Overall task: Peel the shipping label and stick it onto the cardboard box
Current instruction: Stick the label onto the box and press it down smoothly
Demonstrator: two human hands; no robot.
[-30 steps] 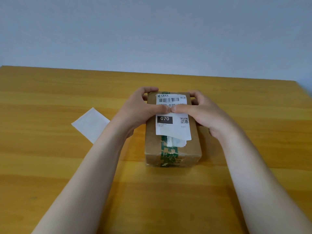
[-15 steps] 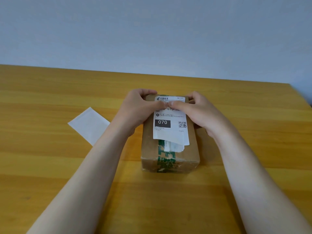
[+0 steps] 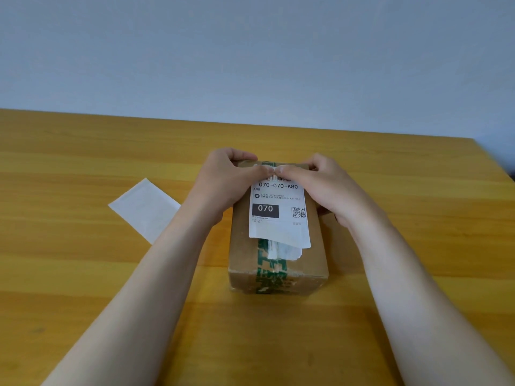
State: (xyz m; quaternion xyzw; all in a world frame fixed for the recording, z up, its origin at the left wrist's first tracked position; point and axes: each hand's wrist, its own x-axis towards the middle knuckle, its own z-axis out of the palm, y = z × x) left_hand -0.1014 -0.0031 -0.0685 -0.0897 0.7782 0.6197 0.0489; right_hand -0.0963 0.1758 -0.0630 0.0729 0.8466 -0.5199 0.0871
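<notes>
A brown cardboard box point(image 3: 241, 246) sealed with green printed tape stands in the middle of the wooden table. The white shipping label point(image 3: 278, 215), printed "070-070-A80" with a QR code, lies flat on its top. My left hand point(image 3: 225, 182) and my right hand point(image 3: 326, 185) wrap the box's far corners, fingers curled over its far edge. Both thumbs meet tip to tip on the label's far end, near the barcode. A torn older white sticker point(image 3: 284, 250) pokes out from under the label's near edge.
The peeled white backing sheet point(image 3: 145, 210) lies on the table point(image 3: 83, 274) to the left of the box, partly behind my left forearm. The table's right edge runs near the right side of the view, and a plain wall stands behind the far edge.
Both thumbs have slid away from me along the label, from its middle to its far end. More printed text is uncovered. The box stays where it was.
</notes>
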